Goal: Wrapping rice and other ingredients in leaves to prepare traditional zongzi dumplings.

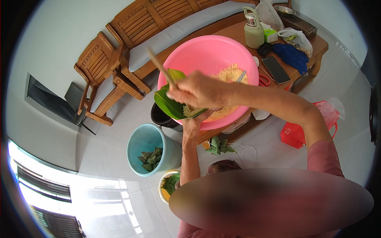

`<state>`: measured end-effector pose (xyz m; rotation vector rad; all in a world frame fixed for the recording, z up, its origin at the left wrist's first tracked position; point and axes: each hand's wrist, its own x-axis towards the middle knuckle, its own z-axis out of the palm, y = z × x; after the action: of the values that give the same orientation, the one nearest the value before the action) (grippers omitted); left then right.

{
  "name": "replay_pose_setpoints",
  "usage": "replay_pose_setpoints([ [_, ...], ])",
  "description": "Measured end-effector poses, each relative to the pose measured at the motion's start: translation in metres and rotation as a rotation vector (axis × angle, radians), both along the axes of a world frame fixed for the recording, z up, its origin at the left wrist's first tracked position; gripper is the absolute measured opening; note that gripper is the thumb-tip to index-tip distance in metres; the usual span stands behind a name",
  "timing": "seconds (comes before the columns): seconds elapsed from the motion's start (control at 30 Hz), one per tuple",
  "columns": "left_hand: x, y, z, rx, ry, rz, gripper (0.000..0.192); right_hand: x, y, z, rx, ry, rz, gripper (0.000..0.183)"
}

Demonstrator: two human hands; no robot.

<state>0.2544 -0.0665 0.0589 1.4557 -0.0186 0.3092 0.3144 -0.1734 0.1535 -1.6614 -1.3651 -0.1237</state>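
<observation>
My left hand (193, 120) cups a folded green leaf (168, 102) from below, with rice (190, 111) inside it, over the near left rim of a large pink basin (205, 44). Above the leaf, my right hand (193, 90) grips a wooden stick (159, 64), its upper end pointing away to the left; its lower end is hidden by the hand and leaf. Loose yellowish rice (233, 73) lies in the basin, and a grey utensil handle (241, 76) sticks up from it. Tied leaf-wrapped dumplings (151, 159) rest in a light blue bucket (131, 151).
On the wooden table (320, 44) are a phone (275, 70), red-handled scissors (264, 80), a blue cloth (293, 56) and a flask (254, 34). A black bucket (162, 117), a basket of leaves (163, 195), tied dumplings with string (219, 145) and a red bag (293, 135) stand lower down.
</observation>
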Motion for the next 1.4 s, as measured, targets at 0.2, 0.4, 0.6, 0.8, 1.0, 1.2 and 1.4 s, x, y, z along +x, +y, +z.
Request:
replay_pose_setpoints([
  [0.2, 0.000, 0.011, -0.007, 0.093, -0.007, 0.035, 0.038, -0.001, -0.003, 0.012, 0.125, 0.033, 0.024, 0.028],
  [0.4, 0.002, 0.005, -0.004, -0.042, -0.044, -0.025, 0.039, 0.004, -0.015, -0.004, 0.047, 0.046, -0.067, 0.023],
  [0.6, 0.003, 0.010, -0.007, -0.092, -0.062, -0.056, 0.038, 0.002, -0.020, 0.015, 0.145, 0.083, -0.029, 0.025],
  [0.8, -0.001, -0.001, 0.004, -0.012, -0.005, -0.005, 0.038, 0.004, 0.001, -0.018, 0.170, -0.070, 0.004, 0.027],
  [1.0, 0.001, 0.010, -0.001, 0.151, 0.022, -0.018, 0.037, 0.000, -0.008, 0.023, 0.245, 0.069, -0.013, 0.030],
  [1.2, 0.001, 0.003, -0.001, 0.061, -0.032, -0.012, 0.034, 0.001, 0.002, -0.010, 0.066, -0.010, -0.008, 0.033],
  [1.4, 0.001, 0.009, -0.001, 0.127, 0.022, -0.015, 0.037, -0.004, -0.023, 0.024, 0.170, 0.111, -0.054, 0.029],
])
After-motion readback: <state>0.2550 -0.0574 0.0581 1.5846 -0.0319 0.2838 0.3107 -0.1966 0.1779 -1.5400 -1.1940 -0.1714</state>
